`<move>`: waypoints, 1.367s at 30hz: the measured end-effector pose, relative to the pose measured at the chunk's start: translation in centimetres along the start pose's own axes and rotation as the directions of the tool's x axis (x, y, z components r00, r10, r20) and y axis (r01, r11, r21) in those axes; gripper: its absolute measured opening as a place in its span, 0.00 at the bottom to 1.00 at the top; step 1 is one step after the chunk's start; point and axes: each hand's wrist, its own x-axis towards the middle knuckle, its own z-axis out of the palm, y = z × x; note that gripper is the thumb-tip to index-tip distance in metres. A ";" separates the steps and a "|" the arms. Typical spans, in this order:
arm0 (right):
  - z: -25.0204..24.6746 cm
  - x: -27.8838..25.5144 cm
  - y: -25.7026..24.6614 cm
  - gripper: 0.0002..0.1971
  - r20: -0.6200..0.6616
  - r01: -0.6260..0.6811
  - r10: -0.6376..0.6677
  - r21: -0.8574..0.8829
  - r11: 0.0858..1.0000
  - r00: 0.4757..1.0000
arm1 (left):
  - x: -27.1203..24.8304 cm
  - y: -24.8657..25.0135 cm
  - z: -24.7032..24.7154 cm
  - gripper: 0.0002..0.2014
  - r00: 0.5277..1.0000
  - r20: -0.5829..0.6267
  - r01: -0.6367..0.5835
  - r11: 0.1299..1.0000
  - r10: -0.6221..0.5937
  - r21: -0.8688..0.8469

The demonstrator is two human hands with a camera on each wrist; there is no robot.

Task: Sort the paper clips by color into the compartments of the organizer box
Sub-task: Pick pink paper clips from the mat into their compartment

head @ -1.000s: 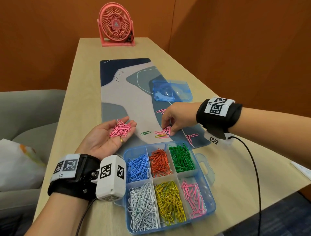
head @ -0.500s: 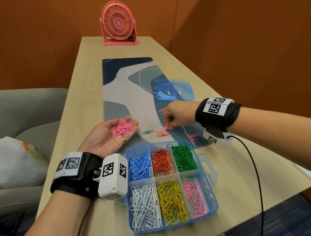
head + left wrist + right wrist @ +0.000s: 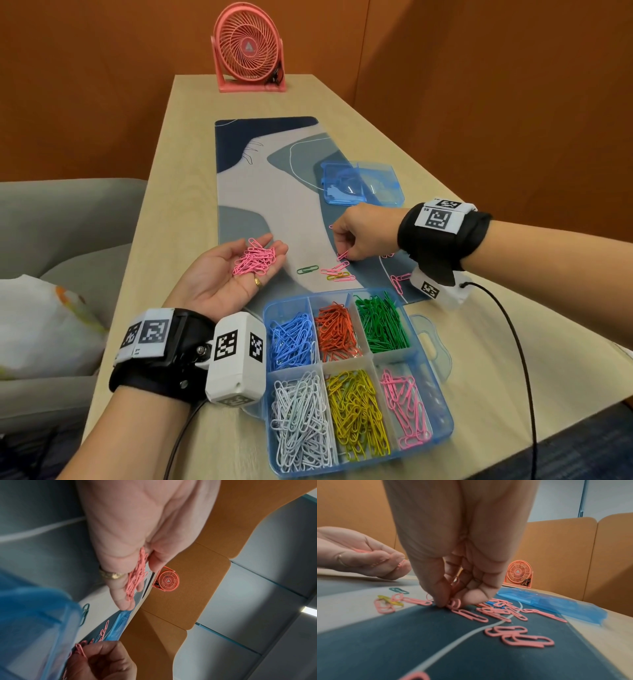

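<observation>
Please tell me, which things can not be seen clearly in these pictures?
- How many pink clips the right hand pinches: its own fingers cover them in the right wrist view.
- Loose clips on the mat beneath that hand: hidden in the head view.
- The organizer box: only a blur in the left wrist view.
- Count of the pink pile on the left hand: too small.

Office nook: orange partition panels, wooden desk, grey sofa, desk fan.

Orange walls, grey sofa, wooden table, blue carpet.
</observation>
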 end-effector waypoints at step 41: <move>-0.5 -0.4 -1.1 0.07 0.178 0.006 0.002 -0.047 0.999 0.984 | 0.2 -0.3 0.1 0.17 0.999 -0.039 -0.006 1.000 0.007 0.028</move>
